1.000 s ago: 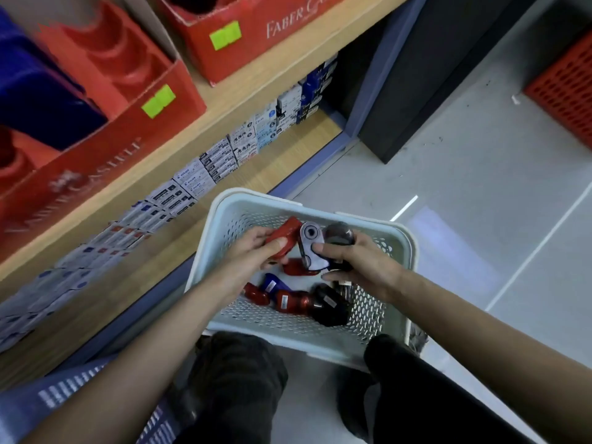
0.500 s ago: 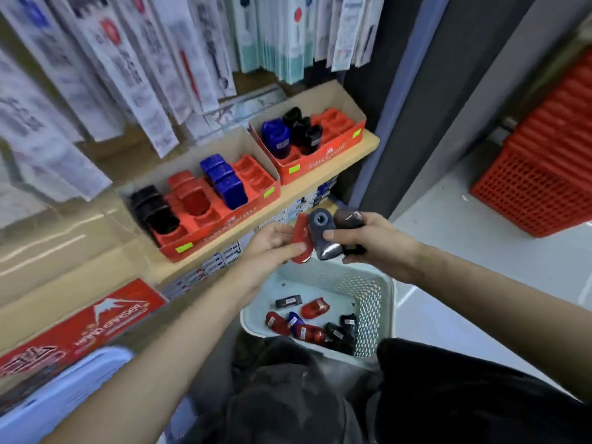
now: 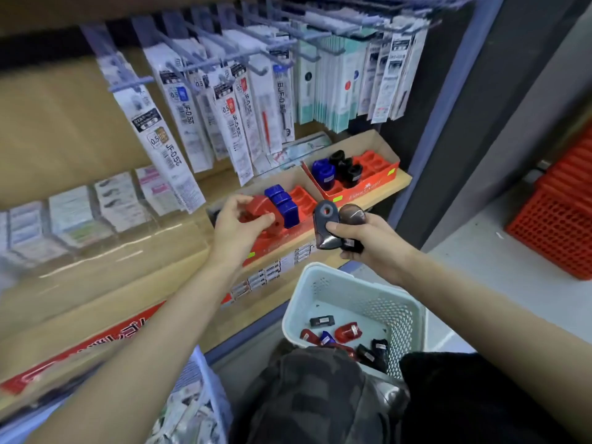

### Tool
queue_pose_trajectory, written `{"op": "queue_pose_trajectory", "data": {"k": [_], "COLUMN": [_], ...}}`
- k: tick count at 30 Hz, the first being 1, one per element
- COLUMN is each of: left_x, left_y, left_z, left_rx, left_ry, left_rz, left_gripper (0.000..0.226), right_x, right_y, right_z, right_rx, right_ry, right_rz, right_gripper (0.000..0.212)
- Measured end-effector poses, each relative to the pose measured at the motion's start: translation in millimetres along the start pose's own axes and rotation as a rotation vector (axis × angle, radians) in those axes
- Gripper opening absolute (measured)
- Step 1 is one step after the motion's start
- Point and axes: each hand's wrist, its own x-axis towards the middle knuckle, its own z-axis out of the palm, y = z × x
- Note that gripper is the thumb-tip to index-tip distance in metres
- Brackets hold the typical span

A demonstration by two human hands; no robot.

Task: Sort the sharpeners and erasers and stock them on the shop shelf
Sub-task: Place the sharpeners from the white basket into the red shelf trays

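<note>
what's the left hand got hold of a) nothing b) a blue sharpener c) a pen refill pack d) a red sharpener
d: the left hand pinches a red sharpener at the red display tray, while the right hand grips grey sharpeners.

Seemingly camouflage trousers [image 3: 307, 395]; red sharpener [image 3: 256, 205]; blue sharpeners [image 3: 283, 203]; grey sharpener [image 3: 324, 227]; pale green basket [image 3: 320, 271].

Red perforated crate [image 3: 554, 229] sits on pale floor [image 3: 474, 261], right of dark panel [image 3: 448, 107].
</note>
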Motion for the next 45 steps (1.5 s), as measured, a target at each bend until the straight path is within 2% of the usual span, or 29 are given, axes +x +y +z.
{"op": "queue_pose_trajectory", "data": {"k": [2, 7, 10, 13, 18, 21, 23, 24, 25, 28, 30, 33, 36, 38, 42, 45], "left_x": [9, 22, 20, 22, 16, 13, 7, 3, -1, -13, -15, -16, -22, -26, -33, -36], "left_y": [-3, -26, -31, -31, -36, -38, -34, -30, -24, -6, -4, -3, -3, -7, -21, -24], "left_z": [-8, -7, -2, 0, 0, -3, -3, -2, 0, 9, 13, 11, 7, 4, -3, -7], "left_rx": [0.035, 0.421, 0.674, 0.784, 1.158, 1.245, 1.152, 1.025, 0.853, 0.382, 0.278, 0.257, 0.202, 0.117, -0.132, -0.241], "left_ry": [0.039, 0.028, 0.041, 0.039, 0.030, 0.063, 0.074, 0.026, -0.079, -0.503, -0.571, -0.594, -0.612, -0.537, -0.267, -0.250], "left_rz": [0.023, 0.042, 0.170, 0.269, 0.437, 0.476, 0.516, 0.527, 0.498, 0.263, 0.170, 0.132, 0.104, 0.037, -0.172, -0.208], "left_gripper": [0.027, 0.028, 0.037, 0.043, 0.034, 0.037, 0.040, 0.040, 0.040, 0.037, 0.039, 0.035, 0.019, 0.017, 0.010, 0.011], "right_x": [1, 3, 5, 6, 6, 6, 5, 4, 3, 0, -1, -2, -4, -2, 3, 4], "right_y": [2, 7, 8, 9, 11, 11, 8, 6, 3, -2, -4, -7, -6, -4, -3, -4], "right_z": [0, -9, -14, -17, -18, -18, -18, -17, -16, -11, -8, -7, -4, -1, 0, 8], "right_rx": [-0.021, -0.091, -0.084, -0.084, -0.107, -0.155, -0.235, -0.284, -0.323, -0.391, -0.406, -0.438, -0.461, -0.458, -0.395, -0.353], "right_ry": [0.008, 0.068, 0.084, 0.084, 0.073, 0.066, 0.063, 0.052, 0.036, -0.022, -0.058, -0.123, -0.207, -0.217, -0.132, -0.135], "right_rz": [0.002, 0.025, 0.026, 0.026, 0.027, 0.017, -0.014, -0.035, -0.053, -0.089, -0.108, -0.141, -0.144, -0.140, -0.125, -0.114], "right_gripper": [0.017, 0.031, 0.021, 0.013, 0.024, 0.027, 0.022, 0.017, 0.012, 0.008, 0.010, 0.013, 0.012, 0.015, 0.024, 0.024]}}
